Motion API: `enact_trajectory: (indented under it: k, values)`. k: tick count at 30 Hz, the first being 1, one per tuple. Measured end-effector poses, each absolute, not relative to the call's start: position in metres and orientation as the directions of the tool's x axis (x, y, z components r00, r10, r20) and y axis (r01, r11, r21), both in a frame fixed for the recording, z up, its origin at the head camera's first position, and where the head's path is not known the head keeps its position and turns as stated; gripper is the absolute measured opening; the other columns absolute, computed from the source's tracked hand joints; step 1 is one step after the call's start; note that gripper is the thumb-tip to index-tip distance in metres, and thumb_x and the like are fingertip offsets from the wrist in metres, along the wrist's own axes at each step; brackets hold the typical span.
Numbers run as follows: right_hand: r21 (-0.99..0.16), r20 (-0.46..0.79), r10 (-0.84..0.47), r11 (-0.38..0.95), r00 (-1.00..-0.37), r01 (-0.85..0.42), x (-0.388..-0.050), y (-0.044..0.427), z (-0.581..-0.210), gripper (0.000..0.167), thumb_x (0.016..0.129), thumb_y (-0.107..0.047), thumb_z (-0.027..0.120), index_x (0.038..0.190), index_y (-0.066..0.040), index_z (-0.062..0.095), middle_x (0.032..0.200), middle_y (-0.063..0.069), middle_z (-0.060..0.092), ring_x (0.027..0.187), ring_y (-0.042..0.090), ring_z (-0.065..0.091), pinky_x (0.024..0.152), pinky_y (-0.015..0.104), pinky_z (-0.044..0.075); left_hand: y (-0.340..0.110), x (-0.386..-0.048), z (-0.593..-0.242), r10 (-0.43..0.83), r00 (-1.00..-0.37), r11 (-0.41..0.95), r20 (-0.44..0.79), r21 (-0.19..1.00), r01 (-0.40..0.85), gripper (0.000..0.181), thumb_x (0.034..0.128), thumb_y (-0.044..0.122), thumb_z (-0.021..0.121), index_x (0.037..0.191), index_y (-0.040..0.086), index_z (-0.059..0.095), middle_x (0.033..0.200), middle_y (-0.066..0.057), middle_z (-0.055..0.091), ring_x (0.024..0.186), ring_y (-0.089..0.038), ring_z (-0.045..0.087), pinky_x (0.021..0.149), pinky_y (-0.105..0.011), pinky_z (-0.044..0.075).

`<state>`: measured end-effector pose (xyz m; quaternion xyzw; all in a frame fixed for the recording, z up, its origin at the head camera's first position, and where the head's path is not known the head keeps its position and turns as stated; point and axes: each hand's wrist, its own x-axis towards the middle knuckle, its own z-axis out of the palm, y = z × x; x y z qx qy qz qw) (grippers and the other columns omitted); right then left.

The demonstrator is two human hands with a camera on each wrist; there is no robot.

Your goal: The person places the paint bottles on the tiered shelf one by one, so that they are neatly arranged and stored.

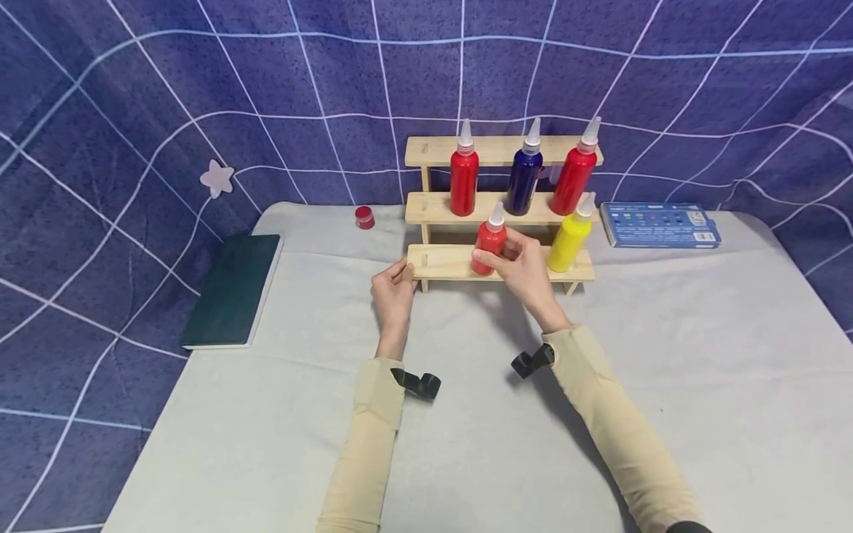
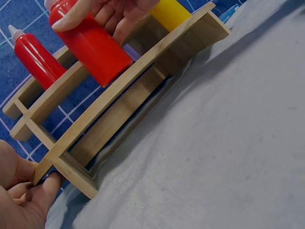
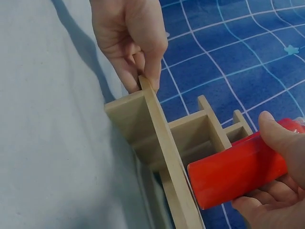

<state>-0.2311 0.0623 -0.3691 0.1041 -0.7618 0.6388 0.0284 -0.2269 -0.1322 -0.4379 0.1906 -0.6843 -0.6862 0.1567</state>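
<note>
A three-step wooden rack (image 1: 440,262) stands near the back of the table. My left hand (image 1: 393,292) pinches the left end of its lowest shelf between thumb and fingers; the left wrist view shows this hand (image 2: 24,191) at the shelf's end. With my right hand (image 1: 526,274) I grip a red squeeze bottle (image 1: 490,244) with a white nozzle, upright at the lowest shelf. The bottle's base (image 3: 202,186) is right at the shelf; contact is hard to tell. To its right a yellow bottle (image 1: 569,244) stands on the same shelf.
On the middle shelf are a red bottle (image 1: 463,181), a dark blue bottle (image 1: 524,181) and another red bottle (image 1: 573,181). A small red-lidded jar (image 1: 364,217) sits left of the rack, a dark green book (image 1: 233,292) farther left, a blue box (image 1: 660,225) at right.
</note>
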Motion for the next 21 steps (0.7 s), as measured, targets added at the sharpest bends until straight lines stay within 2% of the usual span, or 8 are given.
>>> enact_trajectory:
  k: [4,8,14,21]
  values:
    - [-0.954,0.175,-0.127,0.222,-0.976,-0.199,-0.2237,0.0600,-0.3579,0.038,0.084,-0.001,0.075,0.118,0.010,0.063,0.109,0.027,0.068,0.084,0.005,0.064,0.085,0.016,0.057,-0.1315,-0.2272,-0.4370,-0.484,-0.874,0.004,-0.043,0.999,-0.051,0.027,0.0957,0.009,0.062,0.120,-0.003,0.066,0.113,-0.023,0.068,0.101,-0.025,0.070,0.079,-0.020,0.060]
    - [-0.949,0.179,-0.121,0.240,-0.976,-0.204,-0.2240,0.0597,-0.3581,0.039,0.084,-0.003,0.076,0.119,0.008,0.063,0.109,0.025,0.068,0.091,0.015,0.065,0.089,0.023,0.058,-0.1311,-0.2270,-0.4362,-0.483,-0.874,0.004,-0.041,0.999,-0.049,0.027,0.0958,0.008,0.062,0.120,-0.003,0.066,0.113,-0.023,0.068,0.100,-0.026,0.070,0.078,-0.020,0.060]
    - [-0.938,0.212,-0.125,0.252,-0.969,-0.237,-0.2239,0.0567,-0.3597,0.042,0.086,-0.003,0.074,0.123,0.009,0.059,0.114,0.026,0.067,0.105,0.033,0.065,0.098,0.040,0.055,-0.1308,-0.2266,-0.4362,-0.484,-0.874,-0.011,-0.035,0.999,-0.034,0.027,0.0957,0.006,0.061,0.120,-0.004,0.066,0.113,-0.025,0.067,0.101,-0.027,0.069,0.078,-0.019,0.060]
    - [-0.937,0.219,-0.111,0.251,-0.969,-0.241,-0.2221,0.0555,-0.3632,0.045,0.086,-0.003,0.073,0.126,0.008,0.057,0.120,0.026,0.065,0.112,0.035,0.063,0.102,0.044,0.052,-0.1306,-0.2272,-0.4361,-0.481,-0.875,-0.022,-0.043,0.999,-0.037,0.027,0.0957,0.006,0.062,0.120,-0.005,0.065,0.114,-0.025,0.067,0.102,-0.027,0.069,0.078,-0.018,0.060]
